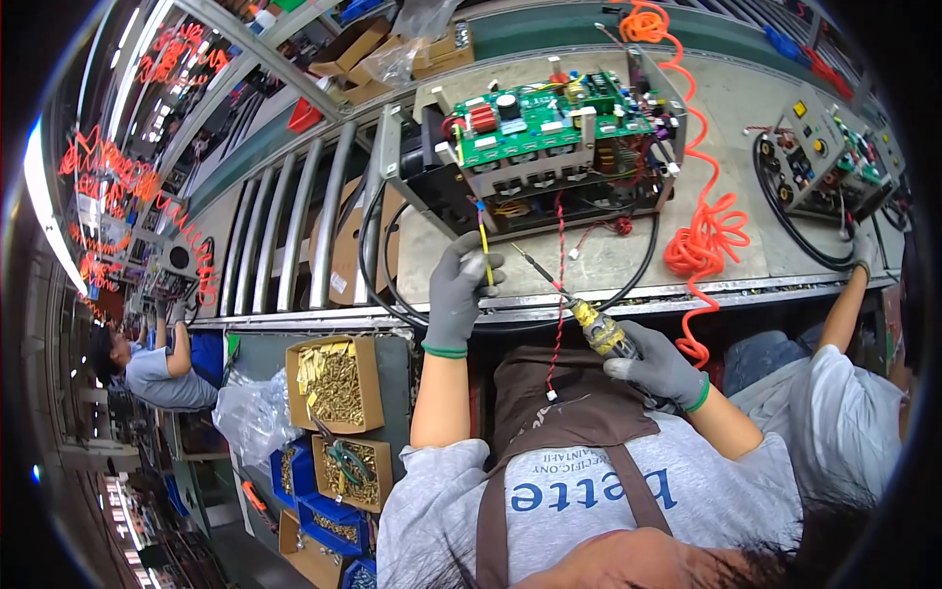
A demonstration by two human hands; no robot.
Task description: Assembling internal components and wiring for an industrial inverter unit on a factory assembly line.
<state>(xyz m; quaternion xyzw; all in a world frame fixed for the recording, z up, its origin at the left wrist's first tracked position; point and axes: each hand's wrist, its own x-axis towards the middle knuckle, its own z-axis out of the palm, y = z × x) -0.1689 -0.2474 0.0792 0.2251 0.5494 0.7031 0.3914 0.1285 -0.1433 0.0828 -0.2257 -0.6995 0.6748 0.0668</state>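
Note:
My left hand [455,296], in a grey glove with a green cuff, pinches a yellow-green wire [484,234] that hangs from the front of an open electronic unit [446,182]. A green circuit board [535,126] with several components lies on top of that unit. In my gloved right hand [655,367] is a yellow power screwdriver [601,329], its thin bit slanting up and left toward the unit, apart from it. A twisted red-and-black cable [559,324] with a white plug dangles between my hands, passing by the screwdriver's front end.
Coiled orange air hoses [706,240] hang right of the unit. Metal rollers [280,236] lie to its left. Cardboard boxes of screws [339,383] and blue bins [334,520] stand lower left, with pliers [348,461] on one box. At right, a co-worker's hand [863,250] is near another unit [829,162].

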